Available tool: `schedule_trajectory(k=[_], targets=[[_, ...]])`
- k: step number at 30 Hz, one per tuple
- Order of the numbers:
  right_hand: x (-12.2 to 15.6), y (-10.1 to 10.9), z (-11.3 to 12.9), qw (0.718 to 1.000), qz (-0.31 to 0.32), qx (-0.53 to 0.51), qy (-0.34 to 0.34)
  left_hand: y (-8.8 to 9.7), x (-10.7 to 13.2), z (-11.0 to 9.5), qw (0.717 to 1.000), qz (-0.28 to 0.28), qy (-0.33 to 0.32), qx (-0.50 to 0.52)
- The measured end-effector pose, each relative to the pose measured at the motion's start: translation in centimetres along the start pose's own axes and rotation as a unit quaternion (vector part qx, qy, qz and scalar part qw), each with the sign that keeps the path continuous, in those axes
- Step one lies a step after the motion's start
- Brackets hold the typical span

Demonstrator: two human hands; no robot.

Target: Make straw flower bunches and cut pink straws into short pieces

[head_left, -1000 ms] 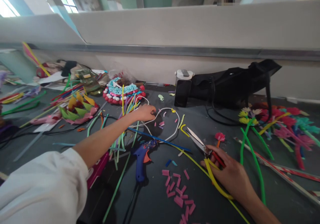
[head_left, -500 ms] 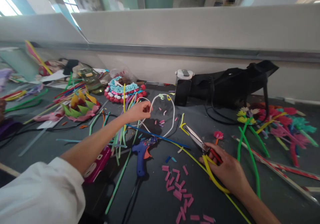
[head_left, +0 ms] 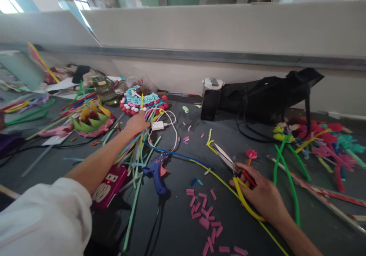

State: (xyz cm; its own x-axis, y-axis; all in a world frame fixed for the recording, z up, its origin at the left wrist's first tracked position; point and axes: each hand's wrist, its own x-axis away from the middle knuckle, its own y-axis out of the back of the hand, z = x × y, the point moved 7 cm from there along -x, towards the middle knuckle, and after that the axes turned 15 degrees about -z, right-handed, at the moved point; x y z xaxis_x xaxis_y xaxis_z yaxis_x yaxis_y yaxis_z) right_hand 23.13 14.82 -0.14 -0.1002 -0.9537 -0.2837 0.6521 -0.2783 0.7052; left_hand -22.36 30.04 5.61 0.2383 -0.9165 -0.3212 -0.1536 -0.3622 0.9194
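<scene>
My right hand (head_left: 260, 191) grips red-handled scissors (head_left: 225, 158), their blades pointing up and left and slightly apart. A bent yellow strip (head_left: 246, 206) also runs through this hand and hangs below it. My left hand (head_left: 138, 124) reaches to a bundle of thin coloured strips (head_left: 140, 151); its fingers are mostly hidden. Right beside its fingertips lies a white charger plug (head_left: 157, 125) with a looped white cable (head_left: 175, 132). Below and to the right rests a blue glue gun (head_left: 156, 174) with an orange trigger.
Cut pink pieces (head_left: 204, 221) are scattered in front. A magenta power strip (head_left: 110, 187) sits under my left forearm. Behind stand a phone (head_left: 210, 105) and a black bag (head_left: 257, 99). Craft flowers (head_left: 326, 145) lie at the right, a paper crown (head_left: 93, 122) at the left.
My left hand has moved left and down from the raised white cable, which now lies lower beside the charger. The glue gun has shifted left. My right hand stays with the scissors.
</scene>
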Motion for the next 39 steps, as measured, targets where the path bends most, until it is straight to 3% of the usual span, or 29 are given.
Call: schedule_trajectory(k=[1,3,5,6,8,10,12,13,17,26,33,39], targets=[[0.0,-0.1,-0.1,1.000,0.002,0.001,0.000,0.0,0.1,-0.6,0.999,-0.018,-0.012,-0.044],[0.0,-0.2,-0.3,1.000,0.006,0.007,0.001,1.0,0.4,-3.2,0.988,-0.105,-0.075,-0.080],[0.1,-0.2,-0.5,1.000,0.005,0.015,0.001,1.4,0.9,-7.0,0.974,-0.160,-0.160,-0.035],[0.1,-0.2,-0.6,1.000,0.004,0.018,0.002,1.2,1.3,-9.2,0.965,-0.155,-0.211,0.005],[0.0,-0.2,-0.6,1.000,0.004,0.020,0.002,-0.4,2.0,-13.1,0.949,-0.099,-0.284,0.090],[0.0,-0.2,-0.7,1.000,0.012,0.019,-0.002,-3.3,2.6,-16.1,0.938,0.002,-0.323,0.130],[0.0,-0.2,-0.7,1.000,0.018,0.021,-0.005,-6.2,2.9,-17.7,0.934,0.085,-0.330,0.103],[0.0,-0.2,-0.6,1.000,0.018,0.022,-0.006,-7.1,2.8,-18.0,0.936,0.097,-0.327,0.093],[0.1,-0.3,-0.5,1.000,0.014,0.017,-0.005,-8.3,2.1,-17.0,0.944,0.100,-0.308,0.061],[0.0,0.0,-0.2,1.000,0.005,0.014,0.013,-6.1,2.3,-12.9,0.934,0.110,-0.338,0.039],[0.0,0.1,0.1,1.000,0.008,0.006,0.018,-5.1,2.1,-12.8,0.937,0.072,-0.334,0.074],[0.0,0.1,0.0,1.000,0.009,0.017,0.015,-4.1,0.3,-11.1,0.957,0.015,-0.272,0.104]])
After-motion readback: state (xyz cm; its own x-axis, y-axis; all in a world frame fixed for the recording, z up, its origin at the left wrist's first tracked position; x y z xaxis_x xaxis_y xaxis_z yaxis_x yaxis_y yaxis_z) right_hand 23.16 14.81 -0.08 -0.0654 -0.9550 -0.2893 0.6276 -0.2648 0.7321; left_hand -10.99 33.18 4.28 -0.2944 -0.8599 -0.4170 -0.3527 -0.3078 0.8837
